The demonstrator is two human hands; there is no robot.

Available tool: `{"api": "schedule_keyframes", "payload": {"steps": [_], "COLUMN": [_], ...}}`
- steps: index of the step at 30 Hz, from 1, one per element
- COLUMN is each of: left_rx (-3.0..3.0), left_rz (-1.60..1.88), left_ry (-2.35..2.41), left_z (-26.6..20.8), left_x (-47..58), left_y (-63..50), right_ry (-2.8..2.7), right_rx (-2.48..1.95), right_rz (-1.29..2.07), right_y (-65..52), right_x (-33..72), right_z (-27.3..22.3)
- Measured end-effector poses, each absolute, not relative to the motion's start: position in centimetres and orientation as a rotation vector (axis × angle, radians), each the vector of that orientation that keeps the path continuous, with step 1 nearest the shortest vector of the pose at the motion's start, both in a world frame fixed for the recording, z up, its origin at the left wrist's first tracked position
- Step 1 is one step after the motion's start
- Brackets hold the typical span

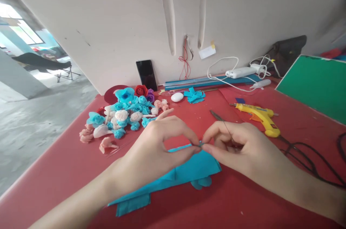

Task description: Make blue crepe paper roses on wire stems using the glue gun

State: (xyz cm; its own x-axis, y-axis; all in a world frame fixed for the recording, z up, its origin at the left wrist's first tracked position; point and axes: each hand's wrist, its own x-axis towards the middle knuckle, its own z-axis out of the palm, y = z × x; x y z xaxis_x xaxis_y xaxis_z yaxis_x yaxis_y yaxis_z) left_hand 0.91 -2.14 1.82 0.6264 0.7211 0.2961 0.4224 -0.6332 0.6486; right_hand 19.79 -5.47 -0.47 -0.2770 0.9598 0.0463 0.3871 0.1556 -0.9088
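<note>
My left hand (162, 142) and my right hand (240, 146) meet fingertip to fingertip over the table. Both pinch a tiny blue piece (200, 144), mostly hidden by the fingers. Dark pointed blades (216, 115), like those of scissors, jut out past the curled fingers of my right hand; their handle end is hidden. Under the hands lies a folded sheet of bright blue crepe-like paper (189, 169). Round blue petal-shaped pieces (201, 183) peek out from below its near edge.
Blue, white and pink paper flowers (121, 115) are heaped at left. A yellow glue gun (259, 115) with a black cord lies at right. Behind are a phone (146, 75), a white egg-shaped thing (177, 97), blue scraps (194, 95), a white power strip (238, 72) and a green board (316, 85).
</note>
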Motion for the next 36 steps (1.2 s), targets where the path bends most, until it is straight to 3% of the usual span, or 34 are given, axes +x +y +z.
{"api": "schedule_keyframes", "payload": {"steps": [5, 13, 25, 36], "left_rx": [2.134, 1.658, 1.136, 1.239], "left_rz": [0.876, 1.115, 0.913, 0.889], "left_ry": [0.893, 0.706, 0.656, 0.695], "left_z": [1.7, 0.3, -0.9, -1.5], "left_x": [1.0, 2.1, 3.1, 3.0], "left_y": [-2.2, -2.1, -2.4, -2.2], "right_ry": [-1.679, -1.591, -1.516, -1.539], "right_rx": [-1.289, -1.274, -1.212, -1.252], "right_rz": [1.03, 1.309, 1.153, 1.191], "right_y": [-5.2, -5.7, -5.3, -5.1], "right_x": [20.2, 19.3, 19.0, 19.7], "right_z": [0.2, -0.1, -0.9, -0.6]}}
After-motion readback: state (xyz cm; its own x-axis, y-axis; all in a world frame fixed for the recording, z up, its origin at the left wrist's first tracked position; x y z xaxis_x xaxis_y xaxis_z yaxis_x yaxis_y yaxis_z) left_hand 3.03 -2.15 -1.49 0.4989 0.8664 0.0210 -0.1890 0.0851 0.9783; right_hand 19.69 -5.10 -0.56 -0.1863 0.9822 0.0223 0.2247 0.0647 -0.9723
